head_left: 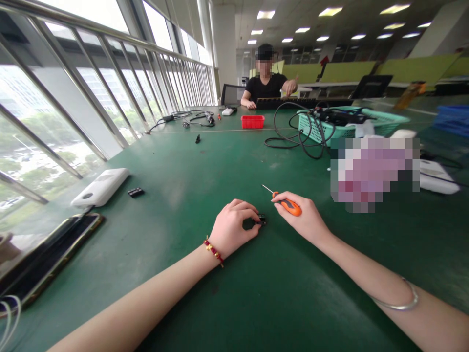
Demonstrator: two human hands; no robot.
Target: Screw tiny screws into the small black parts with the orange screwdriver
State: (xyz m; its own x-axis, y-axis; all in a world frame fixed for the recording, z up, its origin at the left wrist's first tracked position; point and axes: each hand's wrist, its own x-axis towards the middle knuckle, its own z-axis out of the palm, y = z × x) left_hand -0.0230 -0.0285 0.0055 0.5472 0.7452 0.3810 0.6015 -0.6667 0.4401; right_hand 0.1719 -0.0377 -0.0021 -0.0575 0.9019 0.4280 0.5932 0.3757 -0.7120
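On the green tabletop (216, 171), my left hand (234, 225) pinches a small black part (261, 218) between thumb and fingertips. What kind of part it is cannot be made out, and the fingers cover its left side. To the right, my right hand (304, 215) is closed around a screwdriver (290, 206) with an orange and grey handle. Its thin metal shaft points up and to the left, apart from the black part. Another small black part (136, 192) lies farther left, beside a white power bank (100, 187).
A phone (54, 259) lies at the left edge. Ahead are a red bin (252, 122), a tiny black piece (198, 139) and tangled cables (198, 117). A teal basket (384, 120) with cables stands at right, near a blurred-out pink item (373, 171). Across the table sits a person (266, 85).
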